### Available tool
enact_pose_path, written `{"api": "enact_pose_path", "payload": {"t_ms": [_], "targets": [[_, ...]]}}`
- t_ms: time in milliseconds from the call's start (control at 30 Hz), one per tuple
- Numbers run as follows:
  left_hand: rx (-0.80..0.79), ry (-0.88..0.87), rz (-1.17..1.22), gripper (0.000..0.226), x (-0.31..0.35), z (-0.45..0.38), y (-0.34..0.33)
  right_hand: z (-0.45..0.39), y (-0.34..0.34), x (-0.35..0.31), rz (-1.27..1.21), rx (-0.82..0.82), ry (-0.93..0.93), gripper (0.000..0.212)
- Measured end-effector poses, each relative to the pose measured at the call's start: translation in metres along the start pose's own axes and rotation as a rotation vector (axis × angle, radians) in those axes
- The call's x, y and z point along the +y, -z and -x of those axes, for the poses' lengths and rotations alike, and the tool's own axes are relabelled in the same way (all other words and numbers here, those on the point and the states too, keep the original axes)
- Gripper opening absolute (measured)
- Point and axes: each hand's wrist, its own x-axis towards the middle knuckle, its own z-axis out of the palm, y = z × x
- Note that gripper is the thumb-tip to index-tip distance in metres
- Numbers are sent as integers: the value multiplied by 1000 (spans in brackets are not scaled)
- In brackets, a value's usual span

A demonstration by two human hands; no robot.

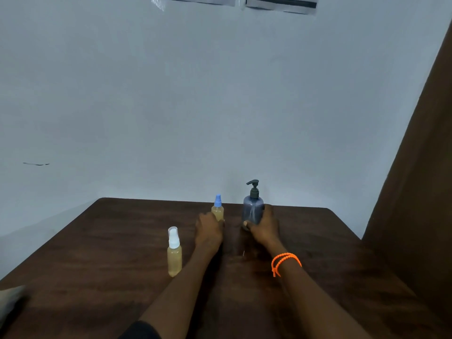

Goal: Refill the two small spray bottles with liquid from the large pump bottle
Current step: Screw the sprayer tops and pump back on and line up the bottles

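A large grey-blue pump bottle (253,209) with a dark pump head stands upright near the far edge of the dark wooden table (122,241). My right hand (264,226) grips its lower body, thumb across the front. Left of it stands a small spray bottle with a blue cap (217,207), holding yellowish liquid. My left hand (209,228) is wrapped round its base. A second small spray bottle with a white cap (174,253), also with yellowish liquid, stands alone nearer to me on the left.
A pale wall rises just behind the table's far edge. A brown curtain (415,192) hangs at the right. An orange band (285,261) circles my right wrist. A blurred pale object (12,299) lies at the table's near left corner.
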Motion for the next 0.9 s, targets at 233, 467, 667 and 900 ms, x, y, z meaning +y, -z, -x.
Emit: {"api": "enact_pose_path", "payload": {"t_ms": [233, 467, 667, 900], "targets": [[12, 54, 79, 60, 14, 26, 13, 5, 1, 5, 13, -1, -65, 73], [-57, -92, 76, 55, 33, 133, 54, 36, 15, 12, 140, -57, -60, 74], [58, -117, -14, 27, -25, 200, 115, 89, 18, 7, 220, -127, 46, 63], [182, 92, 147, 61, -64, 177, 142, 128, 9, -13, 283, -186, 113, 41]]}}
